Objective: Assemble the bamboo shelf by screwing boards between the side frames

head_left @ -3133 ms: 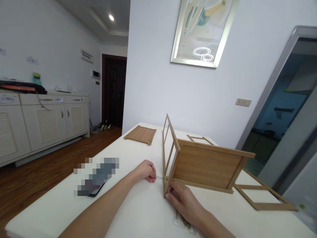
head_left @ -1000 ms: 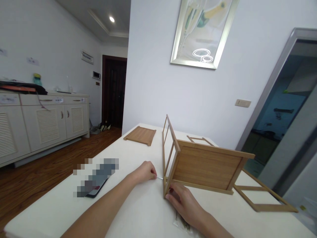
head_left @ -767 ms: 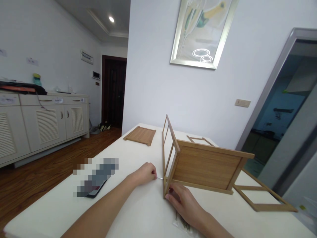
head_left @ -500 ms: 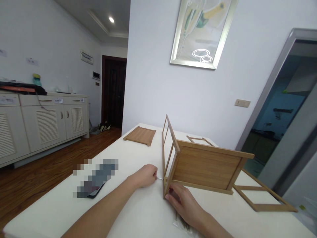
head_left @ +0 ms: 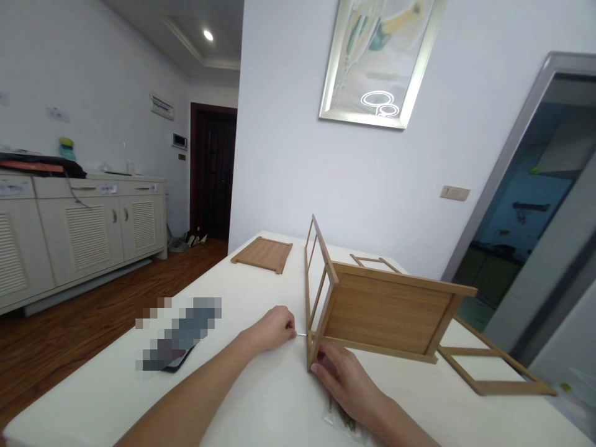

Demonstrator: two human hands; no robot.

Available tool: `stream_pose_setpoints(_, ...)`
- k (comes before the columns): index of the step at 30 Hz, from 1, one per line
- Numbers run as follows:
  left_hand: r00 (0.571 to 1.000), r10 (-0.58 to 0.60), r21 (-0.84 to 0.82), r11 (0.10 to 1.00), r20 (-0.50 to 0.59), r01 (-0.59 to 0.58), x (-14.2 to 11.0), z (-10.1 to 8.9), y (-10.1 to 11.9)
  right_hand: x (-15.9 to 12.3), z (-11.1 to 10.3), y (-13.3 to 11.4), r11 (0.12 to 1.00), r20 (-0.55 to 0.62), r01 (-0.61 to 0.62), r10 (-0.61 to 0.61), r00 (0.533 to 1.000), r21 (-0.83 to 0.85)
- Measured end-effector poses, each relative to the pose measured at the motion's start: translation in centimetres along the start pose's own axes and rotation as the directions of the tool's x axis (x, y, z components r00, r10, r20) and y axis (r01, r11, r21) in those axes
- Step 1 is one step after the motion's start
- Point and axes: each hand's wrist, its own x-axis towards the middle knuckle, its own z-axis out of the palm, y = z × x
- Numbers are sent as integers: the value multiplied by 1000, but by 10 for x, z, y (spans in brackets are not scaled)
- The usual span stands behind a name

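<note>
My left hand is closed around a hex key, of which only a thin metal shank shows. The shank's far end meets the lower part of an upright wooden frame. On the other side, my right hand grips that frame's bottom near corner, thumb at its edge and fingers partly hidden behind it. A wooden panel stands on its long edge, joined to the frame at an angle. Under my right hand lies a clear bag of small hardware, partly covered.
Another slatted wooden panel lies flat at the table's far left. An open wooden frame lies at right, and a further frame behind the standing panel. A phone, partly pixelated, rests at left on the white table.
Both hands keep nearly the same places, with the wooden frame and panel still. The fingers of my left hand have shifted very slightly on the hex key.
</note>
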Motion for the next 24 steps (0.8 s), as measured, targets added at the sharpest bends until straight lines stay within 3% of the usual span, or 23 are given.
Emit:
stream_pose_setpoints(7,999,48,-57,997,20,-47,2,0,-5,0,1,0,1000,-7,13,-13,1000,14)
stream_pose_setpoints(24,998,-6,-111,994,57,12,10,3,-9,1,-1,-1,1000,6,21,-21,1000,-4)
